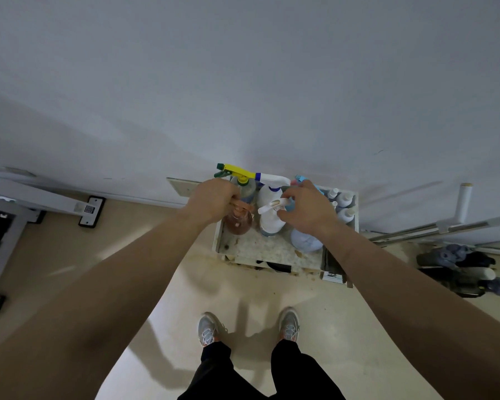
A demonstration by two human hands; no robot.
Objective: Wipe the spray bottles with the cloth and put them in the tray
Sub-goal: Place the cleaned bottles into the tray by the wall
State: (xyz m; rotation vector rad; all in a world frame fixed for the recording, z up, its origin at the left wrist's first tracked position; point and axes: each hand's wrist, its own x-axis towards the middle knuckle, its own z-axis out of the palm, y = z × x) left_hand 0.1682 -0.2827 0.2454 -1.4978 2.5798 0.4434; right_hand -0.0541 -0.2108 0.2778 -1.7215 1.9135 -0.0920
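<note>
Against a white wall, a tray (218, 241) of spray bottles is set on the pale floor, and both hands are held over it.

By the tray's left edge a brown bottle (238, 223) is stood upright, and its orange trigger head is gripped from above by the left hand (214, 200), fingers curled round it. Just beside it, toward the middle, a white bottle (272, 223) is also stood upright, and its spray head, nozzle turned left toward the brown one, appears to be pinched between thumb and fingers of the right hand (309, 209). Each bottle's long axis is vertical and lies directly under the hand nearer to it, so a straight upward lift is probably called for, clear of the yellow-headed bottle (244, 186) crowded behind at the far edge. No cloth can be made out with certainty.
</note>
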